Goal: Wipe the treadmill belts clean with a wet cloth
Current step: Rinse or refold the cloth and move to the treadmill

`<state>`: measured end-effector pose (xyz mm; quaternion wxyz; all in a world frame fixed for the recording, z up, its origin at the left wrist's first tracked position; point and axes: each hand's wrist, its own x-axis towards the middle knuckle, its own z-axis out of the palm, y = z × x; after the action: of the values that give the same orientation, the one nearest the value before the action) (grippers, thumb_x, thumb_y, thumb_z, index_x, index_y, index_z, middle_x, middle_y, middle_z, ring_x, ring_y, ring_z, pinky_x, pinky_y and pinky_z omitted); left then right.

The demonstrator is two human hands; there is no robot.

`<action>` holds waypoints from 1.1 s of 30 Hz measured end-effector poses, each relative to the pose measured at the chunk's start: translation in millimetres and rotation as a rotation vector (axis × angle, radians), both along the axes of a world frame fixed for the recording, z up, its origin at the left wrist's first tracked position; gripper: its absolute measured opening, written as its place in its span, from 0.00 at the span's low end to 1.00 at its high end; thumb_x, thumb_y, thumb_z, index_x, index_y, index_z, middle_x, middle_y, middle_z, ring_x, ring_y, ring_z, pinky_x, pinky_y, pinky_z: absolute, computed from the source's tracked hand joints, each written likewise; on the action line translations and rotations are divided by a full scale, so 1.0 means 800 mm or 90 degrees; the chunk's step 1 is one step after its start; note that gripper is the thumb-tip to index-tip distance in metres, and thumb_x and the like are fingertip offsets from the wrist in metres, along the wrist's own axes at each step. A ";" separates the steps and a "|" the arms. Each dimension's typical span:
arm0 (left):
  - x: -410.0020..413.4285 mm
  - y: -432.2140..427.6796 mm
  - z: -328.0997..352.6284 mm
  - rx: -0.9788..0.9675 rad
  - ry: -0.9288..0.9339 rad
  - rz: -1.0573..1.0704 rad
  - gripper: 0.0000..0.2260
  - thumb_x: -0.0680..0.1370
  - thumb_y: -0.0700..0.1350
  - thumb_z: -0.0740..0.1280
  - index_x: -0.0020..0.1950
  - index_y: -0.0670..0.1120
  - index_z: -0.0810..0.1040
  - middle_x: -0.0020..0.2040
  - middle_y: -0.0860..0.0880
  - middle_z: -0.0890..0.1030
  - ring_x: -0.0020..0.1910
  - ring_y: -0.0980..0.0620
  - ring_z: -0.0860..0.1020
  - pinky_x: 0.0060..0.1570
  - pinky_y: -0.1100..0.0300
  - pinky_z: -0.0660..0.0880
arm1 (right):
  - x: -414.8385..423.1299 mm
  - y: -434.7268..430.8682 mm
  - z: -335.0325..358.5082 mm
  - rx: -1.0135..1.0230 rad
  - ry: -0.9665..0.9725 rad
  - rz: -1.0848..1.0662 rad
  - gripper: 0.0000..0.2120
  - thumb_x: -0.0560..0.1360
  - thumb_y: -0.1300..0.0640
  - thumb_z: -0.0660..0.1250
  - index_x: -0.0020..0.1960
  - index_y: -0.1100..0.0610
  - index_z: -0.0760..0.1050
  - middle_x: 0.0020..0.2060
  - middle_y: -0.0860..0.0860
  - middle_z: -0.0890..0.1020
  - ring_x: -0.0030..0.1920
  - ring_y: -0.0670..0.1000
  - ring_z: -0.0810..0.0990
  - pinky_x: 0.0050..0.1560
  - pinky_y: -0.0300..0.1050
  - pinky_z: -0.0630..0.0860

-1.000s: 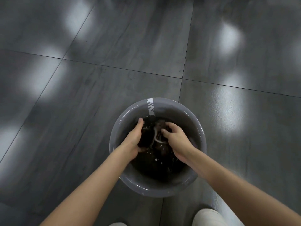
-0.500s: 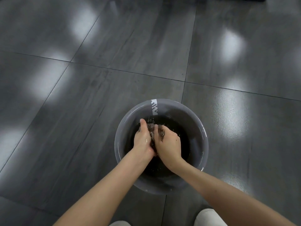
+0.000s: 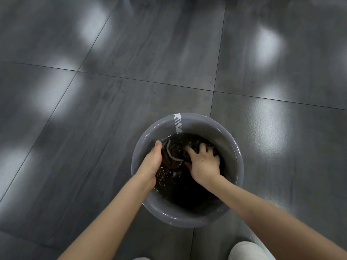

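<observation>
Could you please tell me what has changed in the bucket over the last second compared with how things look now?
Half a second ago both hands were pressed together, squeezing the cloth. Now they have parted: the right hand has spread its fingers over the dark cloth, and the left hand grips it from the side. The grey bucket stayed put on the tiled floor.

The gray bucket [image 3: 232, 152] stands alone on the dark tiled floor [image 3: 93, 119]; from nine through twelve to three o'clock the tiles around it lie bare, open for any reach. Its mouth is crowded — both hands, the left hand [image 3: 152, 162] at nine and the right hand [image 3: 204, 166] at two, flank the dark cloth [image 3: 173, 155] in the water. At six o'clock the forearms and pale shoes [image 3: 247, 250] close the near side.
</observation>
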<state>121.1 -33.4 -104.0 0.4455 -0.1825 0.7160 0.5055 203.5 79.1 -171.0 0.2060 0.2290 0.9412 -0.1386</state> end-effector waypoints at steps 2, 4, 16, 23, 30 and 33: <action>0.004 0.004 0.001 0.020 -0.046 0.005 0.19 0.81 0.62 0.49 0.57 0.56 0.75 0.49 0.53 0.79 0.47 0.51 0.76 0.44 0.53 0.74 | -0.004 -0.001 0.006 -0.175 0.044 -0.144 0.20 0.80 0.51 0.58 0.72 0.47 0.63 0.65 0.59 0.68 0.62 0.63 0.71 0.58 0.52 0.73; 0.002 0.008 -0.004 0.048 -0.088 0.017 0.22 0.79 0.66 0.48 0.65 0.59 0.71 0.50 0.54 0.77 0.45 0.52 0.74 0.41 0.51 0.71 | -0.003 -0.011 0.023 -0.492 0.152 -0.294 0.13 0.80 0.56 0.60 0.64 0.52 0.72 0.59 0.57 0.77 0.57 0.58 0.77 0.59 0.53 0.75; 0.013 0.042 0.001 0.126 -0.019 0.242 0.24 0.76 0.65 0.58 0.48 0.46 0.80 0.44 0.44 0.84 0.42 0.46 0.82 0.40 0.54 0.78 | 0.002 -0.055 0.053 -0.548 0.471 -0.516 0.15 0.72 0.39 0.67 0.54 0.44 0.69 0.49 0.45 0.78 0.51 0.42 0.77 0.55 0.47 0.76; 0.020 0.035 0.001 0.178 0.082 0.187 0.25 0.75 0.64 0.60 0.46 0.43 0.79 0.45 0.43 0.84 0.47 0.44 0.82 0.54 0.45 0.77 | -0.008 -0.035 0.057 -0.993 0.266 -0.775 0.38 0.65 0.29 0.66 0.70 0.45 0.69 0.60 0.50 0.80 0.58 0.54 0.80 0.59 0.56 0.76; 0.038 0.040 0.006 0.244 0.274 0.022 0.27 0.68 0.66 0.58 0.43 0.44 0.80 0.45 0.54 0.84 0.48 0.58 0.81 0.50 0.63 0.76 | -0.015 -0.043 0.061 -0.827 0.326 -0.843 0.22 0.81 0.41 0.53 0.46 0.51 0.81 0.42 0.52 0.85 0.46 0.51 0.83 0.55 0.51 0.78; 0.045 0.047 0.010 0.253 0.291 0.057 0.27 0.67 0.65 0.61 0.40 0.41 0.80 0.40 0.47 0.84 0.42 0.54 0.82 0.43 0.63 0.78 | -0.018 -0.052 0.049 -0.715 0.379 -0.861 0.22 0.81 0.42 0.52 0.46 0.50 0.81 0.41 0.50 0.85 0.45 0.52 0.84 0.55 0.55 0.79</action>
<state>157.1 4.0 -95.7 0.2771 -0.0042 0.6759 0.6829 189.1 37.6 -132.1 -0.0879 0.5509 0.4166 -0.7178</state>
